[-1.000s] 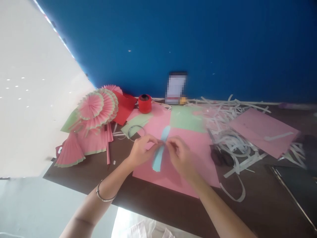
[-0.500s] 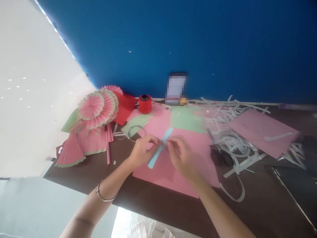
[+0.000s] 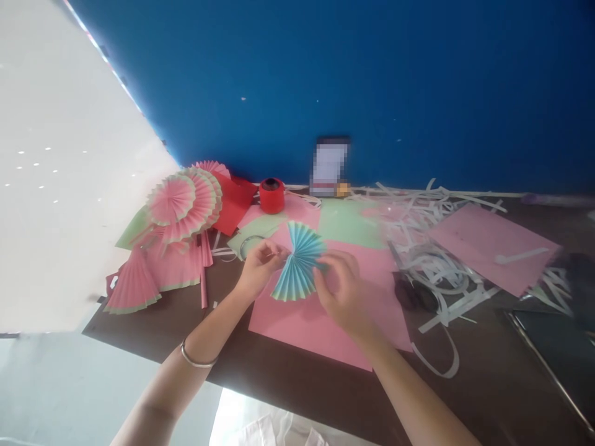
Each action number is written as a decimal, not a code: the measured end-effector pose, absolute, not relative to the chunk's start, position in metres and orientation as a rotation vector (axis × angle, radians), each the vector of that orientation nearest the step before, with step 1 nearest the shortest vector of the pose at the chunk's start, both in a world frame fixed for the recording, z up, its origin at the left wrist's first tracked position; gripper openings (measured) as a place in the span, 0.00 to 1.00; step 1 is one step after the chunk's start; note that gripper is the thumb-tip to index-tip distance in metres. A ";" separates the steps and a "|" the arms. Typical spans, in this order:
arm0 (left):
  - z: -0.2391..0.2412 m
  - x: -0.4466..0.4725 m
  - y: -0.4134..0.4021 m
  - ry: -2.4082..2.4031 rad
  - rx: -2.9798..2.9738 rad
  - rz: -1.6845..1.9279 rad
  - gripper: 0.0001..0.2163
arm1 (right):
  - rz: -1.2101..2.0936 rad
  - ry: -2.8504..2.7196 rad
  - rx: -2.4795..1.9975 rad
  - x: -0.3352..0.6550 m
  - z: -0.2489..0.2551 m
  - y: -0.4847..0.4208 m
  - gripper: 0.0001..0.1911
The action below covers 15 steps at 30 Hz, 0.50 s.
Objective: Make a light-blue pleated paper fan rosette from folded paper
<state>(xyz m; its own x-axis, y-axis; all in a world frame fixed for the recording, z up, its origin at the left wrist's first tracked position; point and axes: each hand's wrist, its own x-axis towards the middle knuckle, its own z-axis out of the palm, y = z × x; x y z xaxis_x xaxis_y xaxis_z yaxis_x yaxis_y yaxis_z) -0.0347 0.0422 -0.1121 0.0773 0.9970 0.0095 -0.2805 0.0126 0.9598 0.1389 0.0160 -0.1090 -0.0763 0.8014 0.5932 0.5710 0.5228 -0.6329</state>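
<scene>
A blue pleated paper fan point(image 3: 300, 263) is spread in a half circle above a large pink paper sheet point(image 3: 334, 337). My right hand point(image 3: 341, 291) grips the outer edge of the fan's right side between thumb and fingers. At the fan's gathered middle, my left hand point(image 3: 260, 266) is closed in a pinch. What its fingertips hold is too small to make out. Partly behind my left hand lies a thin ring of wire or thread point(image 3: 245, 246).
Pink and green pleated fans point(image 3: 186, 204) are piled at the left. A red roll point(image 3: 272, 196) stands near the blue wall, beside a pixelated upright object point(image 3: 329, 167). Paper strips point(image 3: 441, 266), dark-handled scissors point(image 3: 413, 294) and a pink sheet point(image 3: 497, 244) lie right.
The blue paper was a narrow folded strip between my hands; now its pleats are fanned out. My right hand has taken hold of its edge, and my left hand has shifted slightly left.
</scene>
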 end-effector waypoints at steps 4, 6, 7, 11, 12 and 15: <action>-0.114 -0.036 0.043 0.951 1.017 1.268 0.13 | 0.169 -1.792 -1.105 0.139 -0.110 0.017 0.07; -0.114 -0.035 0.043 0.967 1.034 1.271 0.13 | 0.100 -1.807 -1.083 0.140 -0.110 0.017 0.08; -0.113 -0.035 0.043 0.973 1.051 1.279 0.13 | 0.073 -1.818 -1.073 0.140 -0.110 0.017 0.08; -0.112 -0.031 0.039 0.961 1.181 1.333 0.12 | 0.048 -1.856 -1.026 0.139 -0.110 0.014 0.10; -0.111 -0.030 0.037 0.960 1.215 1.333 0.11 | 0.060 -1.863 -1.014 0.139 -0.110 0.013 0.11; -0.109 -0.027 0.031 0.972 1.305 1.294 0.10 | 0.134 -1.872 -0.982 0.137 -0.109 0.011 0.11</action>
<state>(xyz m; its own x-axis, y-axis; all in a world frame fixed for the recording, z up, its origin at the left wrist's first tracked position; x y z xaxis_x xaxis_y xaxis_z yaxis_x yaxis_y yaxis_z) -0.0272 0.0312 -0.1090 0.0991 0.9801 0.1719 -0.1076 -0.1611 0.9811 0.1374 0.0109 -0.1085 -0.1936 0.6769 0.7101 0.5692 0.6670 -0.4807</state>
